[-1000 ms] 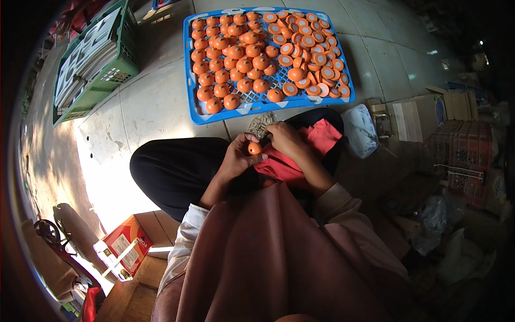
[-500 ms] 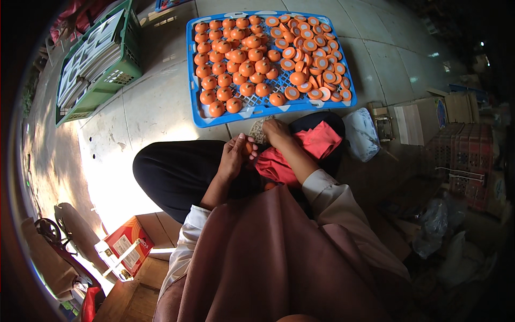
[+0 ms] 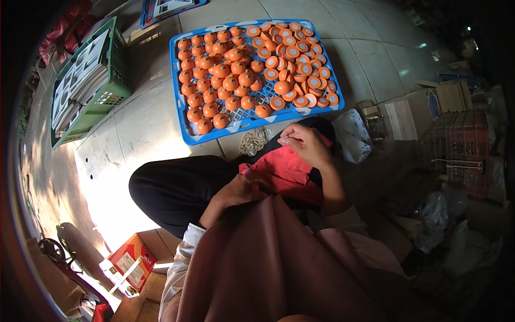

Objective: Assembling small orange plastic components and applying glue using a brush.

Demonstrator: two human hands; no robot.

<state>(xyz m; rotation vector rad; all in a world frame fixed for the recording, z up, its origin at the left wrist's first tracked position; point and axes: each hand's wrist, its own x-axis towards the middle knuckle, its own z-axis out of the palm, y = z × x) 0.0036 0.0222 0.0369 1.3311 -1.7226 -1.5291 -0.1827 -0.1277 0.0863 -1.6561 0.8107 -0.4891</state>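
Note:
My right hand [image 3: 304,144] is raised over a red cloth [image 3: 284,167] on my lap. Its fingers are curled together toward the thumb; whatever they pinch is too small to make out. Low in my lap, my left hand [image 3: 241,189] is blurred beside the cloth, its fingers mostly hidden. A clear bag of small beige pegs [image 3: 252,141] lies just in front of my knees. Beyond it is a blue plastic tray [image 3: 236,129]. Orange domed pieces with dark tops [image 3: 230,83] fill its left side, and orange pieces showing pale round spots [image 3: 303,68] are heaped on the right.
A green crate [image 3: 115,88] with flat white pieces stands at the far left. Near my left side is a red box [image 3: 131,263]. At right are a white plastic container [image 3: 352,137], cardboard boxes [image 3: 407,115], a reddish crate [image 3: 464,142] and clear plastic bags [image 3: 433,225].
My right hand has left the peg bag and come up over the red cloth. My left hand, which held an orange piece, has dropped into my lap. The view has shifted slightly.

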